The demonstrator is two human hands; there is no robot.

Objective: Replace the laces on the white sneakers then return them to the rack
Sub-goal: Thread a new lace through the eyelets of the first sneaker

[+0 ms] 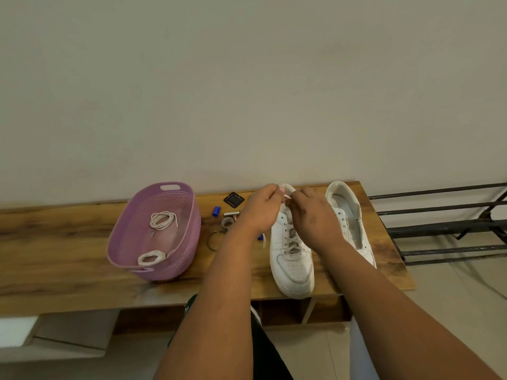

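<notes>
Two white sneakers stand on the wooden table (68, 242), toes toward me. The left sneaker (292, 266) is laced with a pale lace (291, 241) crossing its eyelets. The right sneaker (347, 215) has no lace and lies partly under my right forearm. My left hand (259, 208) and my right hand (315, 215) meet above the left sneaker's collar, and each pinches an end of the lace there. A loose lace end hangs beside the shoe under my left wrist.
A purple plastic basket (123, 237) on the left holds two coiled white laces (162, 220). Small items lie between basket and shoes: a blue cap (216, 211), a black square piece (233, 199), a bracelet (215, 238). A black metal rack (444, 229) stands right of the table.
</notes>
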